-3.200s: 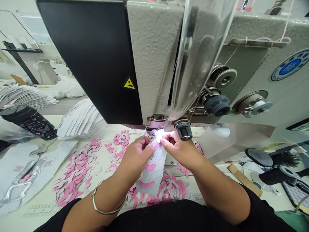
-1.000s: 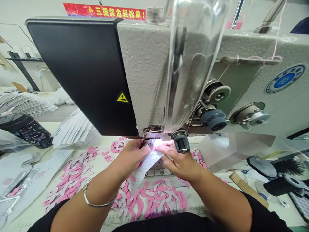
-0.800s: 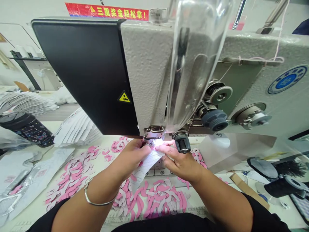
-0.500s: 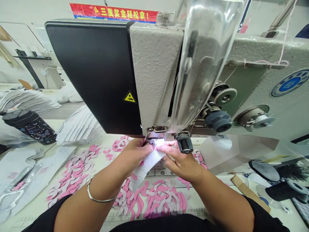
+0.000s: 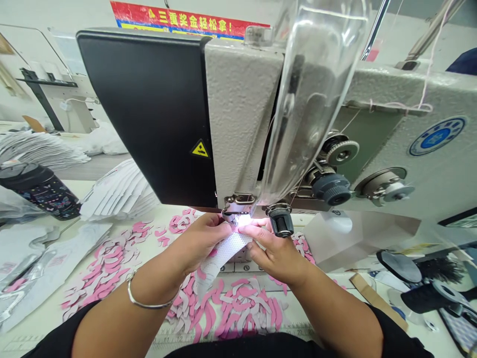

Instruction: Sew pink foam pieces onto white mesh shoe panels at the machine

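Note:
Under the needle area of a sewing machine [image 5: 242, 114] lies a white perforated fabric piece [image 5: 223, 253], with a small pink patch on its lower left edge. My left hand [image 5: 206, 233] grips its left side, thumb close beside the lit presser foot [image 5: 235, 217]. From the other side my right hand [image 5: 270, 243] pinches the fabric's right edge, index finger near the needle. The lamp's glare and my fingers hide the stitching point. Many curved pink and white cut pieces [image 5: 249, 308] are spread on the table below and left of my hands.
Left stand a black patterned tumbler [image 5: 40, 191] and a fanned stack of white pieces [image 5: 119, 191]. Flat white cut panels [image 5: 55, 268] lie nearer. To the right are a black thread spool [image 5: 428, 297], a brush [image 5: 443, 268] and a cardboard strip [image 5: 376, 301]. A ruler tape [image 5: 298, 330] runs along the front edge.
The camera view has shifted slightly, so the scene sits a little further left. Both hands keep hold of the fabric at the presser foot, with almost no other visible movement.

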`<state>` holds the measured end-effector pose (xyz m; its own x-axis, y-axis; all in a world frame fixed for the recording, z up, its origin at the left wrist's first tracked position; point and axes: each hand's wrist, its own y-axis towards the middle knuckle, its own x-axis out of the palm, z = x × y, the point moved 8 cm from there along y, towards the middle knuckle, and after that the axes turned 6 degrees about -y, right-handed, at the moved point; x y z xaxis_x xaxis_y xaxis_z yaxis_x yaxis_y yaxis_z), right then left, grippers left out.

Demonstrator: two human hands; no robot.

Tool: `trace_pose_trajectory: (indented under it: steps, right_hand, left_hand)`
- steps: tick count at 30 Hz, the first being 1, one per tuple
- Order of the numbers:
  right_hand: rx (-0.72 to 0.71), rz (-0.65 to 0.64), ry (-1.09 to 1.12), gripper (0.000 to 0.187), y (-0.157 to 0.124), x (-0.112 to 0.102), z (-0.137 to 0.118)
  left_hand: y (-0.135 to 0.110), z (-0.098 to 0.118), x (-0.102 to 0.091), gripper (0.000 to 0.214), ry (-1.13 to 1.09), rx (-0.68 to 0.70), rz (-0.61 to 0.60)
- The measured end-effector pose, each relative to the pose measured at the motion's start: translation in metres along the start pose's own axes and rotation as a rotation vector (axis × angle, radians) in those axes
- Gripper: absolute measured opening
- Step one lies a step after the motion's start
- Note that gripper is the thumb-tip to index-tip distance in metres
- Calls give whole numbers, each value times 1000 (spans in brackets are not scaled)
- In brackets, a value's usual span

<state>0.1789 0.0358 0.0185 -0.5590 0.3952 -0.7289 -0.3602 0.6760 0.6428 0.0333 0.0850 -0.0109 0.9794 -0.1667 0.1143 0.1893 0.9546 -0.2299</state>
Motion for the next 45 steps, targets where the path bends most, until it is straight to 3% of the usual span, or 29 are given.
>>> trace_pose_trajectory:
  steps: [15,17,19,21,22,24,26,30,35,45]
  right_hand:
    - [-10,24,-14,34,-2,2,-1]
    - [-12,27,-7,33,-2,2,0]
    - [-18,40,3,31,-2,1,0]
    - [-25,58,21,28,-1,0,0]
    - [-29,65,30,26,-1,-1,0]
    - [-29,75,50,23,-1,-2,2]
    - [-4,107,67,21,-1,-4,6]
    - [23,236,48,23,-3,-14,14]
    - [-145,127,74,24,2,-11,7]
    - [-141,126,26,25,-1,-9,3]
  left_hand:
    - [13,-1,-8,13,138,60,-152]
    - [6,4,-8,14,233,118,-112]
    - [-8,17,-15,17,405,309,65]
    - [-36,36,-17,19,625,646,304]
    - [-52,42,-11,18,735,823,365]
    - [-74,41,7,22,927,1067,363]
    - [-82,36,21,23,1066,1168,327]
    - [-83,37,31,12,1123,1210,348]
    - [-81,36,35,8,1141,1187,339]
    - [-81,36,32,12,1140,1155,336]
